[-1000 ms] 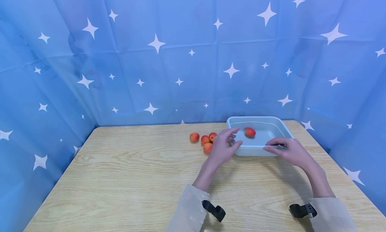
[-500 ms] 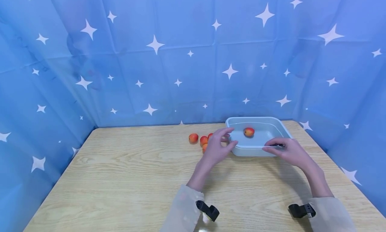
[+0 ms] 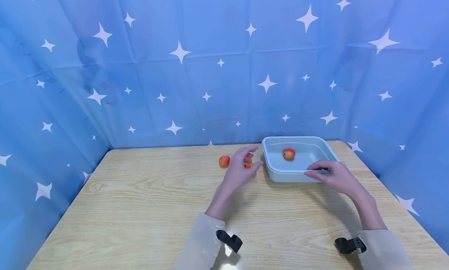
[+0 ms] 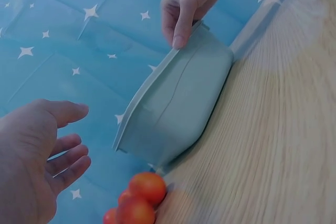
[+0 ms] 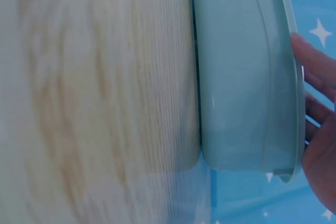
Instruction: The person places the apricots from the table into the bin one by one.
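Observation:
A light blue plastic tub (image 3: 289, 177) stands at the back right of the table. My right hand (image 3: 336, 177) pinches its near rim, thumb outside the wall as the right wrist view shows. One red-and-yellow fruit (image 3: 289, 154) lies inside the tub, toward its left. Left of the tub, my left hand (image 3: 237, 173) hovers by a cluster of similar fruits (image 4: 148, 187), its fingers and thumb spread apart with nothing between them. It partly hides the cluster in the head view. One more fruit (image 3: 224, 161) shows just left of that hand.
A wooden table (image 3: 147, 207) carries everything. Blue cloth (image 3: 196, 79) with white stars hangs right behind its back edge and along both sides. Black wrist cameras (image 3: 229, 240) sit on both sleeves.
My left hand has drawn back leftward from beside the tub to the fruit cluster. The fruit in the tub has turned a little. My right hand keeps its place on the rim.

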{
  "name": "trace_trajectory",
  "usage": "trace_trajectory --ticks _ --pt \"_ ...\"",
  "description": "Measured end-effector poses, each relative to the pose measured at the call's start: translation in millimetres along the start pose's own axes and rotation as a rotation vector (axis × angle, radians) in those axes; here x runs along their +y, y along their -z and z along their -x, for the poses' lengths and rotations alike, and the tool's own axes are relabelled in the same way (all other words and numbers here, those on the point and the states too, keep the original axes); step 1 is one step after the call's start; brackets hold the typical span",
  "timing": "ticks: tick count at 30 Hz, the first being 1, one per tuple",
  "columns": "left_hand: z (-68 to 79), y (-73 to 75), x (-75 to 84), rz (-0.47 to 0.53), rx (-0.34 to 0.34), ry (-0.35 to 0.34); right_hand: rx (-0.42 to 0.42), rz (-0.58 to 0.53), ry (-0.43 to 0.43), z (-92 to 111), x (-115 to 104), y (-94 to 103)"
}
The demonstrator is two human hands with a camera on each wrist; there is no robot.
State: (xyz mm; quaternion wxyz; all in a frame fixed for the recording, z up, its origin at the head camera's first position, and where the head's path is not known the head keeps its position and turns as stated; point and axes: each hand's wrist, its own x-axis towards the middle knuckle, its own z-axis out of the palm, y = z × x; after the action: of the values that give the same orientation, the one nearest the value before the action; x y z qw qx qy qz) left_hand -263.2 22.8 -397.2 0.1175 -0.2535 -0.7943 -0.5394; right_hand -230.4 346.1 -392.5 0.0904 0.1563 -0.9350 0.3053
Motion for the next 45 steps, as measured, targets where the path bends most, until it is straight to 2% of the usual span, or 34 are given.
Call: trace_trajectory --ticks 4,10,18,25,36,45 --pt "0.5 8.8 -4.1 -0.013 0.007 0.028 -0.007 0.002 -0.001 0 0 -0.1" --pt "1.9 19.1 -11.1 0.003 0.032 0.033 -0.007 0.002 -0.006 0 0 -0.2" --pt "5.0 29.4 -22.6 -0.044 0.056 0.069 -0.014 0.000 -0.013 0 -2 0.6" --pt "5.3 39.0 -35.0 -0.088 0.107 0.065 -0.005 0.001 -0.010 0 -1 -1.0" --pt "7.5 48.7 -51.7 -0.129 0.142 0.143 -0.016 -0.008 -0.010 1 -2 0.3" --pt "11.3 53.0 -66.7 -0.171 0.123 0.222 -0.017 -0.013 -0.008 1 -2 0.6"
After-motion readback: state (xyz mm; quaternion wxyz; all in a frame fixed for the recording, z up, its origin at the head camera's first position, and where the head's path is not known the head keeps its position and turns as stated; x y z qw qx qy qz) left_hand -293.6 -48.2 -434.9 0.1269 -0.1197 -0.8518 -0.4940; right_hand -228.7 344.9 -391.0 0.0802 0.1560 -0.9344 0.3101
